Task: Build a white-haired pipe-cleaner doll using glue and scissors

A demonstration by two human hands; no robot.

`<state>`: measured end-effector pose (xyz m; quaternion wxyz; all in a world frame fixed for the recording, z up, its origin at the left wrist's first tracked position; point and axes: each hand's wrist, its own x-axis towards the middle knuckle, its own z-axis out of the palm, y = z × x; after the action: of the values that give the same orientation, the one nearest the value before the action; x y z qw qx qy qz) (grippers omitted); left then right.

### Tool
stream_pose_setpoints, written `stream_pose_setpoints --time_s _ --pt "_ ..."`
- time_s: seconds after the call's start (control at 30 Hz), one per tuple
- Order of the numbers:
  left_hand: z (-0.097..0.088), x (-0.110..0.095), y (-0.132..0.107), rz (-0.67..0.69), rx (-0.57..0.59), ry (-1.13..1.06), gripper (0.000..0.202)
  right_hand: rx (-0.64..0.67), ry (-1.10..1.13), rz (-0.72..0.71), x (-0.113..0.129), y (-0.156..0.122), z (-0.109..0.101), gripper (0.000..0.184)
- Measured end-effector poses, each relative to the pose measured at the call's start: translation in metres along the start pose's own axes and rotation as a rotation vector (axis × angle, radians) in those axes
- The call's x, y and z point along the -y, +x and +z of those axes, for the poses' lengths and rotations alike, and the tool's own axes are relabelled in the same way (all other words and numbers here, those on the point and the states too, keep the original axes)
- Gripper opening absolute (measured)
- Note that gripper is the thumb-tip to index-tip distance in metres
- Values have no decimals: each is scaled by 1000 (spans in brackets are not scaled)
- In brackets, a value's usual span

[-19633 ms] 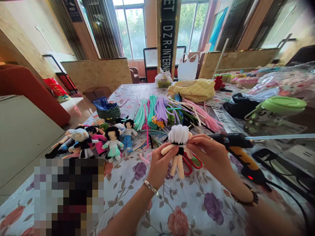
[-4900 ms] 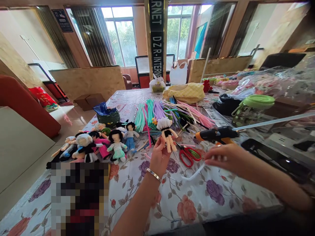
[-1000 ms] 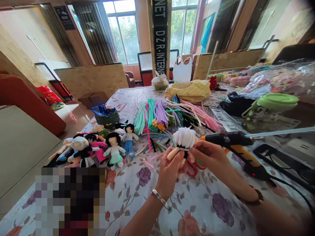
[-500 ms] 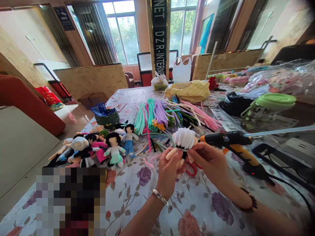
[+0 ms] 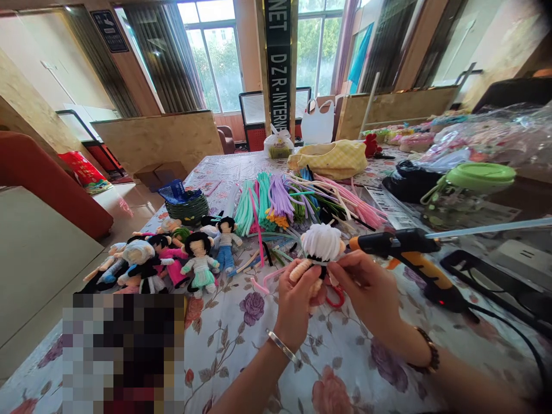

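Observation:
A small doll [image 5: 322, 244] with fluffy white hair and beige limbs, made of pipe cleaners, is held upright above the table. My left hand [image 5: 298, 292] is closed round its body and one arm from the left. From the right, the fingertips of my right hand [image 5: 366, 287] pinch at the doll's dark neck and chest; my fingers partly hide what they grip. Red-handled scissors [image 5: 335, 298] lie beneath the hands, mostly covered. A glue gun [image 5: 401, 244] with a clear glue stick rests just right of the doll, its red light on.
Several finished dolls [image 5: 200, 261] lie in a pile at the left. Bundles of coloured pipe cleaners [image 5: 280, 198] spread across the middle, with loose pieces before them. A green-lidded jar [image 5: 478, 178] stands right; a yellow checked bag [image 5: 328, 159] lies behind. The glue gun's cable [image 5: 509, 322] runs off right.
My right hand has shifted slightly at the doll's neck and chest, its fingers drawn closer together. The left hand and doll have hardly moved.

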<state>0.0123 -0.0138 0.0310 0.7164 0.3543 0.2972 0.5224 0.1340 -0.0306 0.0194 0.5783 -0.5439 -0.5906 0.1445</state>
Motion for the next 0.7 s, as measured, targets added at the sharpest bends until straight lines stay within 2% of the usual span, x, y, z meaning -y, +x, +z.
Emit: stream_pose_setpoints --time_s 0.3,0.6,0.7 --pt "-3 4 1 38 -18 18 29 -43 -83 -130 1 -1 2 15" --pt "-1 0 0 50 -47 -1 27 37 -142 -165 11 1 -4 7" --pt "-2 -1 1 44 -55 -20 27 20 -211 -221 14 -1 -5 4"
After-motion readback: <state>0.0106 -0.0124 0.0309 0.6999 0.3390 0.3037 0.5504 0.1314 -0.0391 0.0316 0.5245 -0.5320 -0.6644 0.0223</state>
